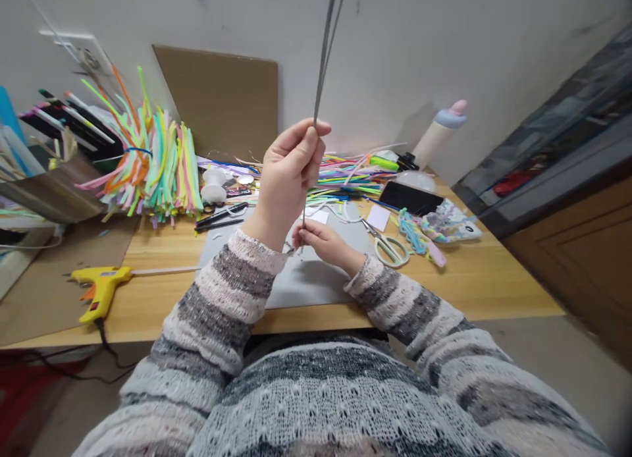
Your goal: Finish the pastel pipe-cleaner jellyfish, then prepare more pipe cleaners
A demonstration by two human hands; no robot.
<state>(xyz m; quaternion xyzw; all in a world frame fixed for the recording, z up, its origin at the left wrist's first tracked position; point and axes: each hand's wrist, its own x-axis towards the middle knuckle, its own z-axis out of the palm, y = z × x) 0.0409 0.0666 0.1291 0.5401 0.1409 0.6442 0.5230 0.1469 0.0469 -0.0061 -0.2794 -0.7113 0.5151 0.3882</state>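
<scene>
Thin grey stems [326, 52] stand nearly upright, pinched between the thumb and fingers of my left hand [293, 174], which is raised in the middle. Their two upper ends spread slightly apart toward the top of the view. Lower down, my right hand [328, 243] pinches the bottom part of the same stems, above a grey mat [306, 286]. White-handled scissors [391, 249] lie just right of my right hand, partly on the mat.
A yellow glue gun [103, 289] lies at the left with its cord over the table edge. Bundled colourful pipe cleaners [168, 161] stand behind it. A black phone [411, 199], a knitted piece [451, 221] and a white bottle [439, 134] are at the right. Cardboard [232, 105] leans on the wall.
</scene>
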